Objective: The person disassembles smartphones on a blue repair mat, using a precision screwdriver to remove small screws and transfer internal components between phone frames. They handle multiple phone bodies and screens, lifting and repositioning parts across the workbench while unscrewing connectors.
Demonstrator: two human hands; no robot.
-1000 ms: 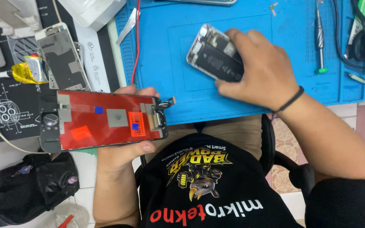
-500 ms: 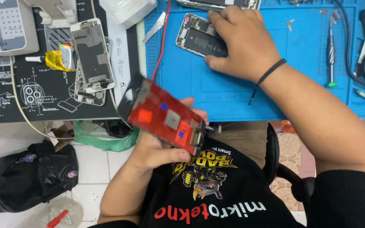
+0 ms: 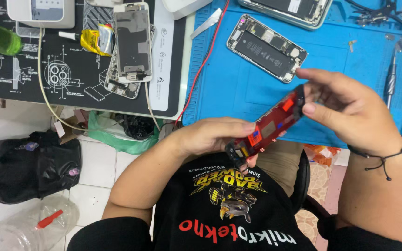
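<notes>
Hands first, in the only view, from my head camera. My left hand (image 3: 210, 135), in the centre of the frame, is closed around the lower end of the red screen panel (image 3: 268, 126), with the thumb on top and the fingers under it. My right hand (image 3: 350, 111), at the right of centre, is half open; its thumb and fingertips pinch the upper end of the same panel. The panel is in the air, tilted, over the near edge of the blue work mat (image 3: 238, 88), not touching it.

I think the danger is a slip. The panel is thin and I hold it only at its two ends, so a twist between my hands could bend or crack it, and a loose pinch could let it fall to the tiled floor (image 3: 98, 167) below.

On the mat, in the upper middle, an open phone body (image 3: 267, 48) lies with its insides showing, well apart from the panel. A red wire (image 3: 205, 60) runs along the left edge of the mat. In the upper left is a black mat with white drawings (image 3: 66, 69), with another opened phone (image 3: 131, 46) on it. In the lower left a black bag (image 3: 26, 167) and a clear plastic bottle (image 3: 29, 227) are on the floor.
</notes>
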